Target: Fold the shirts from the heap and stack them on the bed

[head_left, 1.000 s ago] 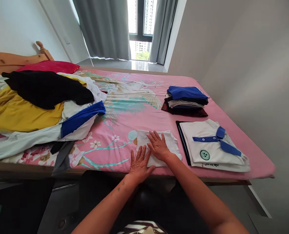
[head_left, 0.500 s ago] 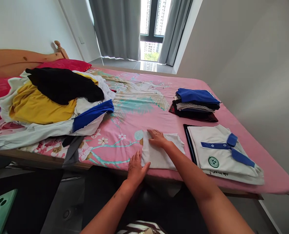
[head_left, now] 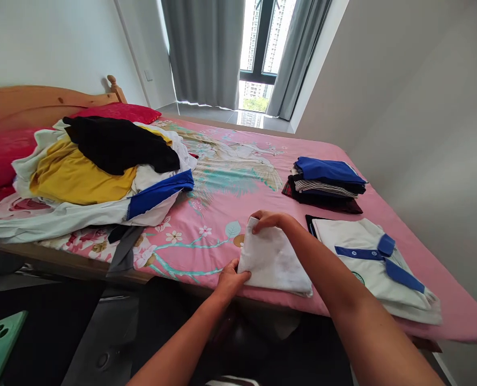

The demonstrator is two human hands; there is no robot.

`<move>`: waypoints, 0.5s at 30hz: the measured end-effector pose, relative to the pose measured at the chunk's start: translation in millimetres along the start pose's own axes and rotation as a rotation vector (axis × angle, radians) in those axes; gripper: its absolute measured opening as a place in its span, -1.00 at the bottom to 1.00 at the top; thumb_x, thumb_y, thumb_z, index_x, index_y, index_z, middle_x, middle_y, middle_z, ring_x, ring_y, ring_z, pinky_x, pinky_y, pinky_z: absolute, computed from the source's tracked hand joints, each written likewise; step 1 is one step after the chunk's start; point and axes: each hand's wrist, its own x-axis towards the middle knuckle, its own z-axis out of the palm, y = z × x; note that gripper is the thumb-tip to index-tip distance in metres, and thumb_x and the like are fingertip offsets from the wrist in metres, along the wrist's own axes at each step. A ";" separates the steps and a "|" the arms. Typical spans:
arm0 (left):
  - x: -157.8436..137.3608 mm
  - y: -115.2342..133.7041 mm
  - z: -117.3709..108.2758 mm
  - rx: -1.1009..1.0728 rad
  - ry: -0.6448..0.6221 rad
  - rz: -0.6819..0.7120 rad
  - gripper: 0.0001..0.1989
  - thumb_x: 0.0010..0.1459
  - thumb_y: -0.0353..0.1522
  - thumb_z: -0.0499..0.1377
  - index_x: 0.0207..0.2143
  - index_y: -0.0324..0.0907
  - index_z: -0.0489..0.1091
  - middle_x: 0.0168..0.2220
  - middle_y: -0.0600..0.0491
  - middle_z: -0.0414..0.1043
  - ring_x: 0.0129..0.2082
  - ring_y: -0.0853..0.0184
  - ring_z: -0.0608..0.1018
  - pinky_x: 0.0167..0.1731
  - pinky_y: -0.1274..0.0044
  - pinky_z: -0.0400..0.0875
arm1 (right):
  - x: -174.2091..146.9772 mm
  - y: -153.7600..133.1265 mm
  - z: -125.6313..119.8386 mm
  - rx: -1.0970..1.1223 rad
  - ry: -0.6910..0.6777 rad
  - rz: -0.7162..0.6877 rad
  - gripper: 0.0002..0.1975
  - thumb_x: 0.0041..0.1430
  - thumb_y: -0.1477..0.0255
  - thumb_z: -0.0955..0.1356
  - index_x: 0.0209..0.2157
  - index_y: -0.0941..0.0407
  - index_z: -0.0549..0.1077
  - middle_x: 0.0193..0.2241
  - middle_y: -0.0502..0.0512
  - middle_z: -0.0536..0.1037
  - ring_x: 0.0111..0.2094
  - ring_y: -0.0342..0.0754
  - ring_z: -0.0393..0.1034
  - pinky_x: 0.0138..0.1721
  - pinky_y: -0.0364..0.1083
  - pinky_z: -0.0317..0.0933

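A folded white garment point(head_left: 276, 260) lies near the front edge of the bed, its left edge slightly raised. My left hand point(head_left: 231, 279) grips its near left corner, thumb on top and fingers underneath. At the far left corner, my right hand point(head_left: 267, 221) is closed on the cloth, fingers curled over the edge. Just to the right, partly behind my right forearm, lies a folded white polo shirt point(head_left: 330, 236) with a blue collar and placket, on top of dark cloth.
Beyond the polo stands a stack of folded clothes point(head_left: 329, 170), blue on top. A loose heap of clothes, with a yellow garment point(head_left: 81, 174) and a black one point(head_left: 121, 142), covers the left side of the bed point(head_left: 214, 214). A green phone point(head_left: 1, 343) is at lower left.
My hands have gone from lying flat on the white garment to gripping its left corners, and that edge has come up a little. The view has shifted slightly.
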 end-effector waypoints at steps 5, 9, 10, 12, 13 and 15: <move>35.8 73.4 -51.6 -0.095 0.081 0.279 -0.79 -0.15 -0.42 0.10 -0.37 -0.22 0.38 -0.48 0.17 0.40 -0.43 0.40 0.44 -0.44 0.62 0.31 | -48.0 -25.6 -64.7 0.111 0.300 -0.190 -0.64 -0.25 0.33 0.45 -0.31 0.12 0.49 -0.47 -0.06 0.50 -0.40 -0.11 0.36 -0.39 -0.19 0.21; 63.7 158.4 -105.9 0.179 0.223 0.541 -0.78 -0.09 -0.42 0.11 -0.33 -0.19 0.44 -0.46 0.20 0.43 -0.42 0.42 0.45 -0.40 0.63 0.30 | -79.1 -44.2 -103.3 0.048 0.686 -0.326 -0.67 -0.16 0.29 0.41 -0.30 0.14 0.47 -0.51 -0.07 0.43 -0.43 -0.14 0.29 -0.39 -0.18 0.17; 67.6 170.3 -114.0 0.247 0.241 0.573 -0.76 -0.06 -0.42 0.10 -0.30 -0.17 0.46 -0.46 0.20 0.45 -0.42 0.41 0.46 -0.38 0.62 0.32 | -83.2 -45.3 -103.9 -0.011 0.768 -0.337 -0.69 -0.14 0.31 0.40 -0.30 0.14 0.47 -0.50 -0.06 0.44 -0.42 -0.12 0.29 -0.37 -0.17 0.17; 73.0 174.0 -121.0 0.362 0.259 0.624 -0.72 -0.02 -0.44 0.08 -0.25 -0.13 0.49 -0.41 0.18 0.50 -0.36 0.38 0.51 -0.30 0.58 0.37 | -86.1 -40.3 -89.8 -0.138 0.890 -0.336 -0.75 -0.08 0.35 0.37 -0.30 0.14 0.47 -0.43 0.01 0.48 -0.34 -0.06 0.31 -0.29 -0.13 0.18; 74.8 165.5 -120.5 0.405 0.262 0.655 -0.70 -0.01 -0.46 0.07 -0.24 -0.11 0.50 -0.35 0.17 0.53 -0.29 0.36 0.53 -0.23 0.56 0.39 | -85.1 -33.6 -75.1 -0.200 0.926 -0.326 -0.77 -0.04 0.38 0.35 -0.29 0.13 0.47 -0.39 0.05 0.49 -0.29 -0.03 0.32 -0.23 -0.10 0.18; 76.9 130.7 -113.5 0.483 0.246 0.705 -0.64 -0.01 -0.51 0.05 -0.22 -0.08 0.53 -0.17 0.14 0.54 -0.10 0.34 0.52 -0.03 0.51 0.36 | -79.3 -12.6 -32.8 -0.313 0.951 -0.296 -0.80 0.02 0.42 0.31 -0.27 0.12 0.47 -0.30 0.13 0.50 -0.20 0.03 0.31 -0.12 -0.05 0.15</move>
